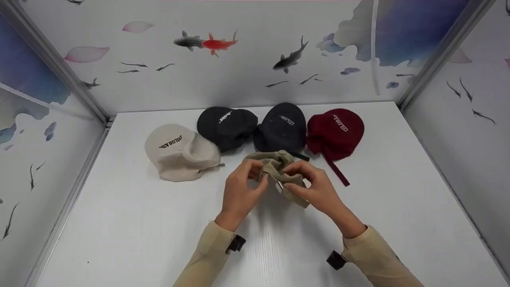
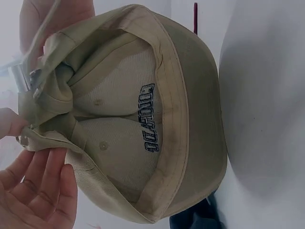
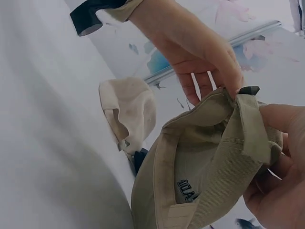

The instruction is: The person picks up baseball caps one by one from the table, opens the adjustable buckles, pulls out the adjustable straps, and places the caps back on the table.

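A khaki baseball cap (image 1: 295, 198) is held up above the white table, its hollow side facing the wrist cameras. The left wrist view shows its brim (image 2: 202, 124) and the dark lettering (image 2: 148, 119) seen from inside. My left hand (image 1: 242, 191) pinches the cap's back edge close to a metal buckle (image 1: 279, 186). On the other side, my right hand (image 1: 316, 187) grips the back edge by the strap, between thumb and fingers. A strap end (image 3: 253, 131) hangs beside that thumb in the right wrist view. Whether the strap passes through the buckle I cannot tell.
Behind the hands several caps lie in a row: beige (image 1: 175, 155), black (image 1: 225, 123), dark navy (image 1: 281, 127) and dark red (image 1: 338, 131), whose strap (image 1: 338, 172) trails forward. Printed panels (image 1: 247, 79) wall the white table (image 1: 139, 231) at the back and sides.
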Demonstrator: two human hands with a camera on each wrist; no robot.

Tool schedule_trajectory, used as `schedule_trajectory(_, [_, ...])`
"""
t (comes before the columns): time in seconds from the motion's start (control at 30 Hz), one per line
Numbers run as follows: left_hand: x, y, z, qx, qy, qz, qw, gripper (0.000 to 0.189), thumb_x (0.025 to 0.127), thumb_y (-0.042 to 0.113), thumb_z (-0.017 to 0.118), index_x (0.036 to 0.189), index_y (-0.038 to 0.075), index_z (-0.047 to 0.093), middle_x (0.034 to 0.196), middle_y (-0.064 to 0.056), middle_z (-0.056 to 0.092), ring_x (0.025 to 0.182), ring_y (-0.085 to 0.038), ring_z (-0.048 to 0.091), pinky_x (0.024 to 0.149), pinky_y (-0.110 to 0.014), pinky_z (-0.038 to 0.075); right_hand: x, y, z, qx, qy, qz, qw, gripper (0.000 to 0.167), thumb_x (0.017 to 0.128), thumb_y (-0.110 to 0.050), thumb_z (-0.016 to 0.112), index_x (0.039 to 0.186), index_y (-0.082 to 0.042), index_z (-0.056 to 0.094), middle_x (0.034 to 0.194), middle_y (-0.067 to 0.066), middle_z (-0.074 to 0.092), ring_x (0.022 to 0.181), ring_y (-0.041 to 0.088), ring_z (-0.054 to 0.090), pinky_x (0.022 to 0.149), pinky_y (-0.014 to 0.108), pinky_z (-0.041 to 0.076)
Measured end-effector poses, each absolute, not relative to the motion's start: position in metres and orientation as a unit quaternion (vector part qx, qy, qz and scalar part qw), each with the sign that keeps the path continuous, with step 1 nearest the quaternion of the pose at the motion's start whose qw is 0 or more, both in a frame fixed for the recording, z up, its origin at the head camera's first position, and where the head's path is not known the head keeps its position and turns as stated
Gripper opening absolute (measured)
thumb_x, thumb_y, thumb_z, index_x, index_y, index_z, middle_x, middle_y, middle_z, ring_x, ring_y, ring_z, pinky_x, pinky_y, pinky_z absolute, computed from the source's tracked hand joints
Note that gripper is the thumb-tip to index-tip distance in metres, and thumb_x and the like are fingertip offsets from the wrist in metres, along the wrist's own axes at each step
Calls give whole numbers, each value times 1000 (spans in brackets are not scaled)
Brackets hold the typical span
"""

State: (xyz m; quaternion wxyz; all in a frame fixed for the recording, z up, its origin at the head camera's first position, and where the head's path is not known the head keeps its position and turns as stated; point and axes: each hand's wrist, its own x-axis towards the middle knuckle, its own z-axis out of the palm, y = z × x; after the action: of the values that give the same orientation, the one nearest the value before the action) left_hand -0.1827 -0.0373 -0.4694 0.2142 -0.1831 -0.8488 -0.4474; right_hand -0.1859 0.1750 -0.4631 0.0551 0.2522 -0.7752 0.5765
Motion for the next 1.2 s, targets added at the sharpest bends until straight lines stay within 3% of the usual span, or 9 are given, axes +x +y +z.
schedule_trajectory(0.13, [-183,-37,-470,-188,-845,-454,211,21,90,12,71,109,11,63,96,-2,67,83,-9,66,75,-28,58,-185,173,-464,249,-796,542,103,17,86,-2,75,102,-5,71,96,11,73,84,0,60,71,16,49])
schedule_trajectory(0.27, [-183,-38,-469,-212,-840,-452,214,25,91,12,71,114,11,61,105,-2,63,88,-10,63,78,-26,56,-186,173,-464,242,-793,548,106,12,87,1,73,97,-5,71,91,10,73,79,1,58,69,16,48])
schedule_trajectory(0.4, [-183,-39,-467,-255,-833,-428,241,25,92,12,70,116,12,62,116,-3,58,98,-13,59,82,-27,54,-188,174,-463,241,-780,573,76,10,88,2,71,98,-1,69,92,9,72,82,4,59,74,17,51])
schedule_trajectory(0.57, [-184,-39,-461,-298,-838,-359,281,18,91,10,70,108,16,67,122,-5,56,112,-17,57,87,-25,53,-191,175,-461,247,-760,600,35,10,91,2,67,101,4,66,92,-4,67,82,3,57,73,18,51])
schedule_trajectory(0.8, [-185,-38,-454,-336,-849,-285,293,18,89,13,74,107,16,71,123,-3,64,127,-18,58,108,-30,47,-196,178,-460,247,-727,640,-5,14,93,5,62,103,14,60,92,-14,66,77,0,58,68,16,50])
schedule_trajectory(0.93, [-187,-38,-452,-336,-851,-283,288,16,89,13,75,104,16,70,120,-2,66,125,-17,60,106,-28,48,-198,180,-459,223,-712,664,-44,19,94,2,63,106,16,58,93,-13,68,77,1,62,67,16,52])
schedule_trajectory(1.2, [-193,-38,-450,-321,-852,-339,238,12,93,16,72,104,15,71,119,-2,69,126,-16,61,99,-24,52,-202,180,-458,154,-696,695,-88,12,94,-1,63,103,-10,65,91,-10,69,80,4,63,72,18,53])
